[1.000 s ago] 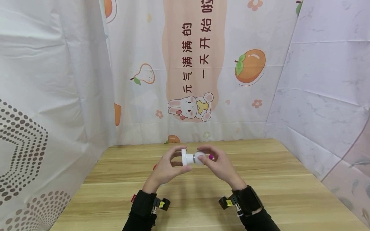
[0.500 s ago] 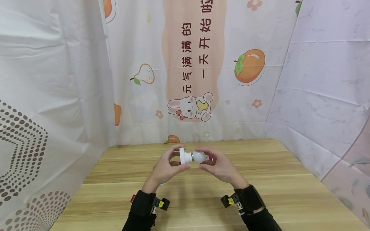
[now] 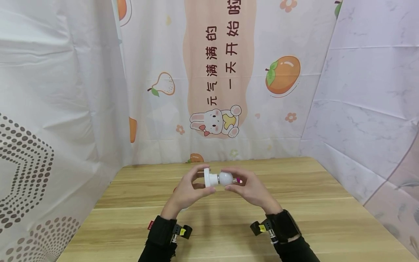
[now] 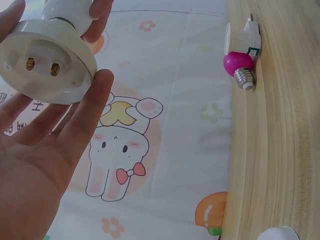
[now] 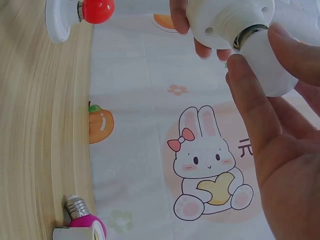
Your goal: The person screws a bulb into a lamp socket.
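Above the wooden table (image 3: 311, 218) both hands hold one white assembly level. My left hand (image 3: 206, 179) grips the round flange of a white lamp socket (image 3: 209, 177), thumb below and fingers above; the left wrist view shows the socket's underside (image 4: 45, 60) with two brass contacts. My right hand (image 3: 228, 178) grips the white bulb (image 3: 225, 178) with thumb and fingers curled round it. In the right wrist view the bulb (image 5: 267, 65) has its metal base in the socket's neck (image 5: 225, 20).
A magenta bulb (image 4: 239, 65) in a white adapter (image 4: 247, 37) lies on the table beyond my right hand. A red bulb (image 5: 96, 9) in another white socket (image 5: 57, 20) lies by my left hand. Printed cloth walls close in three sides.
The socket and bulb have risen slightly and shifted a little left. My right fingers have moved round the bulb. Both hands keep their hold.
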A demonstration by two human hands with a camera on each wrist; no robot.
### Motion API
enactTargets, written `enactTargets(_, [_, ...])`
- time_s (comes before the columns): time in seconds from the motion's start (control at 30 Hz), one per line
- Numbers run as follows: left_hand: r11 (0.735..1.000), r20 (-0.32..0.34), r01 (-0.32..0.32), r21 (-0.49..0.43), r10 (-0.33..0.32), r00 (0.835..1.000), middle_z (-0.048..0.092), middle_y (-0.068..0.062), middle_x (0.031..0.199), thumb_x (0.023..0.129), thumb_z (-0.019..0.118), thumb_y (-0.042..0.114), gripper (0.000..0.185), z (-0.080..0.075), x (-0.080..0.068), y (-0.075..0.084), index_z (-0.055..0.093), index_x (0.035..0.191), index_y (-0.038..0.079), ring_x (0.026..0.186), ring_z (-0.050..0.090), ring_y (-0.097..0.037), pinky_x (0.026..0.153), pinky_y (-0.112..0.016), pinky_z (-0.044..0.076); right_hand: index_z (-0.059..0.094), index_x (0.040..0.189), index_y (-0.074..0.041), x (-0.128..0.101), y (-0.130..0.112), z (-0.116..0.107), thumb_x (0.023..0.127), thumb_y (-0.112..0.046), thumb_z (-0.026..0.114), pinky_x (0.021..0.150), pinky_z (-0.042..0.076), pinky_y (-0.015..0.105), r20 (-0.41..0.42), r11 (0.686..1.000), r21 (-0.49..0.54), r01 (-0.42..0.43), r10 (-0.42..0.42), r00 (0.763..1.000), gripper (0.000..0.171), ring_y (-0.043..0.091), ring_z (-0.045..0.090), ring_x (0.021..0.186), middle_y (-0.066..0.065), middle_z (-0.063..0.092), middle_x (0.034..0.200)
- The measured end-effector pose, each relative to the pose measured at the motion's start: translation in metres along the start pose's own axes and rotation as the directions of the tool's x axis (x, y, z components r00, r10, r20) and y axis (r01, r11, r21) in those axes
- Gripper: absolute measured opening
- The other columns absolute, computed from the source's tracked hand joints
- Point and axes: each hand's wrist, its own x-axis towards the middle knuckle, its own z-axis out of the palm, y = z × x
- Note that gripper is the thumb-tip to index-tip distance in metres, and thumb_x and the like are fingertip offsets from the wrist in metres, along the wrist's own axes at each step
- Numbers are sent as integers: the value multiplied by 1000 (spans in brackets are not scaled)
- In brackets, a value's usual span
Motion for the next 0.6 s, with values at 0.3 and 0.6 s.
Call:
enactTargets(0.3, [1000,-4,-6,10,7,1000,46,-7,143,87,82,11,66,1,1,-1,50,144,19,123,55,-29,90,-45,56,60,139,-3,0,-1,-1,93,-10,74,82,58,32,3,999,0,-38,38,999,48,31,65,108,17,62,132])
enactTargets(0.6, [1000,1,9,10,-9,1000,46,-6,145,86,82,12,67,1,0,-2,50,145,19,123,54,-28,90,-44,56,61,139,-4,1,0,-1,94,-14,74,79,58,30,-10,997,8,-78,79,997,47,25,66,101,16,65,126])
